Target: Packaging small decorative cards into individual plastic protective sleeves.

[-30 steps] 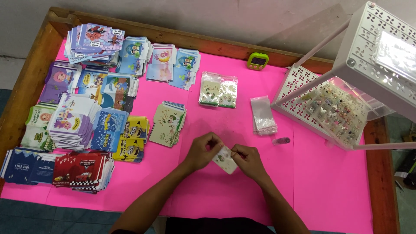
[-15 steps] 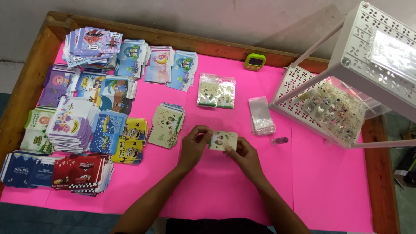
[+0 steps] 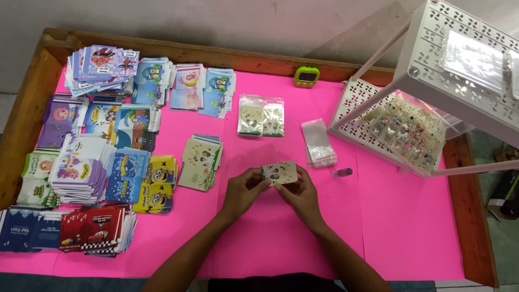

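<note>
Plainly, the small green printed card (image 3: 279,172) sits pinched between both hands just above the pink tabletop (image 3: 411,232), the left hand (image 3: 244,190) gripping its left edge and the right hand (image 3: 299,193) closed on its right and lower edge. It looks light, thin and easily bent, so the edges seem the safest hold. Nearby lie a stack of matching cards (image 3: 200,161), clear plastic sleeves (image 3: 318,143), two bagged packs (image 3: 261,116) and a white perforated rack (image 3: 432,108).

Matt pink paper sheet (image 3: 270,249) — rough wooden frame (image 3: 216,54), seemingly glossy card (image 3: 280,172).
</note>
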